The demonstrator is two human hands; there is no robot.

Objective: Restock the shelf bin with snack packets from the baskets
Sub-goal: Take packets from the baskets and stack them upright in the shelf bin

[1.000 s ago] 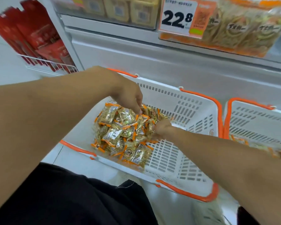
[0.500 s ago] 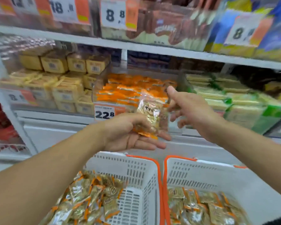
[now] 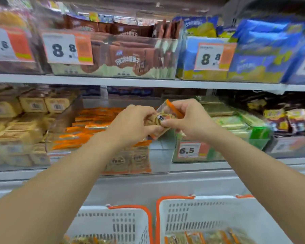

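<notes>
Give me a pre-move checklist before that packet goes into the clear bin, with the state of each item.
1. Packet secured: ok. Left hand and right hand both pinch the snack packet.
2. Packet over the right bin: ok. It is held above the clear bin that holds matching orange-edged packets.
3. Room in the bin: ok. Its right front part looks unfilled.
4. Packet undamaged: cannot tell, it is blurred and partly covered by fingers.
5. More stock to follow: ok. The right basket shows packets at the bottom edge of the view.
</notes>
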